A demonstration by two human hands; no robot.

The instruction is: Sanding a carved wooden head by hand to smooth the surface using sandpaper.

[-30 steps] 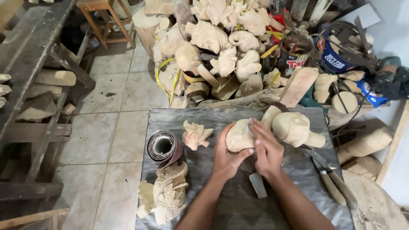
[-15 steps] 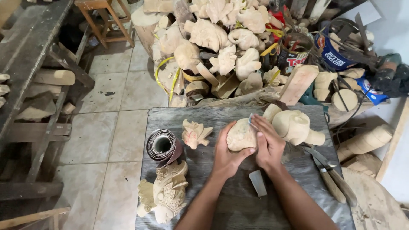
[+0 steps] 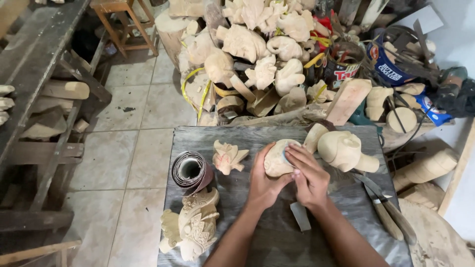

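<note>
My left hand (image 3: 262, 183) grips a small pale wooden carving (image 3: 276, 159) from its left side, just above the dark work board (image 3: 267, 237). My right hand (image 3: 308, 177) presses its fingers on the carving's right face, with a bit of grey material under the fingertips. A larger rounded carving (image 3: 342, 150) lies just right of my hands. A small leaf-like carved piece (image 3: 227, 156) and a roll of sandpaper (image 3: 190, 170) lie to the left. An ornate carved figure (image 3: 193, 225) rests at the board's near left.
A grey flat strip (image 3: 300, 215) lies under my right wrist. Carving knives (image 3: 386, 210) lie at the board's right. A heap of rough wooden carvings (image 3: 257, 54), tins and tools fills the back. Wooden benches (image 3: 44, 113) stand left on the tiled floor (image 3: 133, 148).
My right hand's fingers have shifted slightly across the carving's face; the carving and my left hand stay in nearly the same place.
</note>
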